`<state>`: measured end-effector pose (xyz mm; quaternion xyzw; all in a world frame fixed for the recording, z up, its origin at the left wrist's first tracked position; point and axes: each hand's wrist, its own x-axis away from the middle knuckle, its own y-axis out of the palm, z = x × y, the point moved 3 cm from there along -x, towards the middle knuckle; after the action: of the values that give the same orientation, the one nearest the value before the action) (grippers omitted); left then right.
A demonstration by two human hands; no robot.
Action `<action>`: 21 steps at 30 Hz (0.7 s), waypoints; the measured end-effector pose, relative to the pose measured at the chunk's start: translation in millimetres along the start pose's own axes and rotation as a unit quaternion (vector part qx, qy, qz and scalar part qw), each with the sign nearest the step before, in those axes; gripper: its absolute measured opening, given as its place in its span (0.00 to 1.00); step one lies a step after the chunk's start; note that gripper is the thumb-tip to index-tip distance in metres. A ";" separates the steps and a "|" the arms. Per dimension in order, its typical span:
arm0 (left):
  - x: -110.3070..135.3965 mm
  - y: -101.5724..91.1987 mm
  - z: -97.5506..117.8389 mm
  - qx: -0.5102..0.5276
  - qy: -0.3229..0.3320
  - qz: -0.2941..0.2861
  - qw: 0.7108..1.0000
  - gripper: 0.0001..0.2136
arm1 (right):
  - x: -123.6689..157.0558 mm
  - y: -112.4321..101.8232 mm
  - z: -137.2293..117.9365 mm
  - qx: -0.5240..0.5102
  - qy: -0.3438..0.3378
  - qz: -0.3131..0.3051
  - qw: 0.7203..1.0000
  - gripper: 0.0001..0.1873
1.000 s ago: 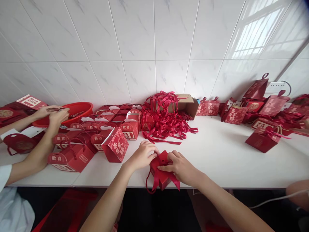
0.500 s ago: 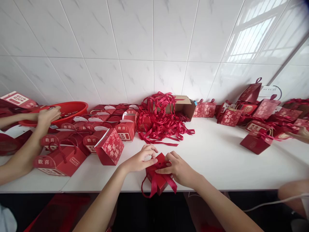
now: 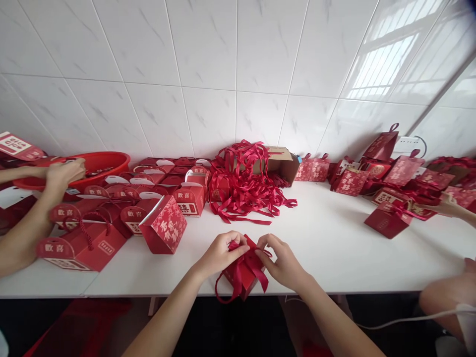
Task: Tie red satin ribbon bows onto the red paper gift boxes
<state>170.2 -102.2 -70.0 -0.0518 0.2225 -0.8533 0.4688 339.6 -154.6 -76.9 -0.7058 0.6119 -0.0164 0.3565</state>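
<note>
A small red gift box [image 3: 243,280] sits at the table's front edge between my hands. Dark red ribbon [image 3: 256,267] lies over its top, with tails hanging down the near side. My left hand [image 3: 225,253] pinches a ribbon loop at the upper left of the box. On the right, my right hand [image 3: 280,260] pinches another loop of the same ribbon between thumb and finger. The two loops stand up close together above the box top, and the fingers partly cover where they meet.
A heap of loose red ribbons [image 3: 249,191] lies ahead, against an open cardboard carton [image 3: 282,163]. Several red boxes [image 3: 163,223] stand at left by a red basin [image 3: 111,161], where a co-worker's hands [image 3: 61,173] work. Ribboned boxes [image 3: 388,218] and another person's hand [image 3: 448,206] are at right.
My fingers have drawn the ribbon up into loops. My left hand has closed on one, and my right hand has lifted from flat on the ribbon to a pinch.
</note>
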 end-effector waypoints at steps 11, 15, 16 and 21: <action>3.5 0.5 -17.0 0.031 -0.043 0.037 0.998 0.07 | 10.4 11.9 27.9 -0.108 0.097 0.149 0.978 0.09; 3.4 -0.3 -18.7 0.036 -0.046 0.041 0.997 0.07 | 15.3 12.9 32.6 -0.120 0.103 0.168 0.973 0.11; 3.2 -0.3 -18.6 0.037 -0.046 0.041 0.997 0.07 | 15.9 12.8 32.6 -0.122 0.105 0.170 0.972 0.11; 3.1 -0.3 -17.0 0.039 -0.038 0.041 0.998 0.08 | 16.2 10.2 29.9 -0.123 0.114 0.180 0.969 0.12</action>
<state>163.2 -99.0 -85.5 -0.0569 0.1725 -0.8390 0.5130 348.7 -154.2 -111.2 -0.6160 0.7627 0.0431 0.1923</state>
